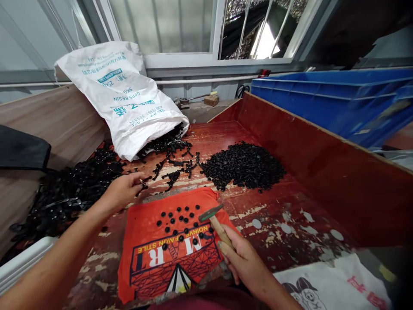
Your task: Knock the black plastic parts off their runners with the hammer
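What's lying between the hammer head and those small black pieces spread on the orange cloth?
Nothing visible. The right hand holds the hammer with its head poised at the right edge of the black pieces on the orange cloth, with only open air between. The left hand is off to the left, at a black strip.

Sack txt: white woven sack (121, 92), beyond left hand (121, 189), print upside down – "GPPS RESIN", "25KG", "5KG"; other lines too small to read.
Cloth txt: orange cloth (155, 254), betw. both hands, just left of right hand (247, 262), upside down – big "M" + "R", yellow line approx. "NOINVF FAION STILE", partly legible.
Bag txt: white bag (338, 284), right of right hand – red marks, unreadable.
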A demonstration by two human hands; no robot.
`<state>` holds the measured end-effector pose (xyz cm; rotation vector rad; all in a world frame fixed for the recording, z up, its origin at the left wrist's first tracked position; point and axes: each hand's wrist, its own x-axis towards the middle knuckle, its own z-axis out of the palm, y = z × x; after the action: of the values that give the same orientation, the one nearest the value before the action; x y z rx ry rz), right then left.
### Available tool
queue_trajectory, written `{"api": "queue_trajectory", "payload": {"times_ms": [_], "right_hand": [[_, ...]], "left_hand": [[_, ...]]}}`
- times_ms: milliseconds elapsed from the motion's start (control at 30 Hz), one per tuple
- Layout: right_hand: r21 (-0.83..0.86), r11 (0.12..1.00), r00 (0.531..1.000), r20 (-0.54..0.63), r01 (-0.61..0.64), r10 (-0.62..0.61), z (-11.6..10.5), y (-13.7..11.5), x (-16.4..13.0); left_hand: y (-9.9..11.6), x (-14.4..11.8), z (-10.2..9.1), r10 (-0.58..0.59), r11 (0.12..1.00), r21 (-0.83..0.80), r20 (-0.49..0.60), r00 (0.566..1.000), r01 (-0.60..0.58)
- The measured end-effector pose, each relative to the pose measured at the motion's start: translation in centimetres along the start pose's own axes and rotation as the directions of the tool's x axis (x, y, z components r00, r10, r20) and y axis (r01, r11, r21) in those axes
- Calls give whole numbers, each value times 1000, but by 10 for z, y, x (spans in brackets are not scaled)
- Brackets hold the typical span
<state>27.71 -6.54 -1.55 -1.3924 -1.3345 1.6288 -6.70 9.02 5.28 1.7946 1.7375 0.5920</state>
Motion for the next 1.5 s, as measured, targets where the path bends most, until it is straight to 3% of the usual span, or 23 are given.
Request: {"api": "queue_trajectory", "payload": {"times_ms": [67,133,167,267,400,500,667,767,933,1267,1500], "right_hand": [[-16,1000,1000,15,0,1,-1,-2,0],[-30,999,999,32,-11,12,-2,-4,0],[-35,999,999,39,-18,19,-2,-5,0],[-45,999,999,38,-22,23,-2,-5,-1],[-45,999,999,33,-9,10,-1,-4,-2],[-41,999,999,36,-22,23,0,-5,-2],[-52,998,999,35,-24,26,0,-5,-2],[-60,998,1000,26,-11,13,0,-3,-3],[-57,998,999,34,-20,22,0,-4,-4],[-82,996,999,27,-25,28,0,-13,-3],[-96,995,1000,13,-26,28,0,-13,-5]], "left_hand": [[0,-27,-8,-134,937,-321,25,991,135],[3,-58,-6,-275,725,-599,199,941,339],[6,-74,-2,-293,617,-678,273,916,399],[14,-113,17,-321,440,-742,396,860,506],[25,-137,36,-321,384,-724,478,818,573],[26,-138,43,-287,429,-706,484,826,563],[12,-124,46,-321,680,-578,317,892,450],[-2,-113,47,-296,763,-505,280,913,402],[-15,-96,54,-276,822,-435,263,924,369],[-21,-82,61,-208,939,-233,198,958,252],[-21,-76,67,-228,956,-145,185,956,256]]}}
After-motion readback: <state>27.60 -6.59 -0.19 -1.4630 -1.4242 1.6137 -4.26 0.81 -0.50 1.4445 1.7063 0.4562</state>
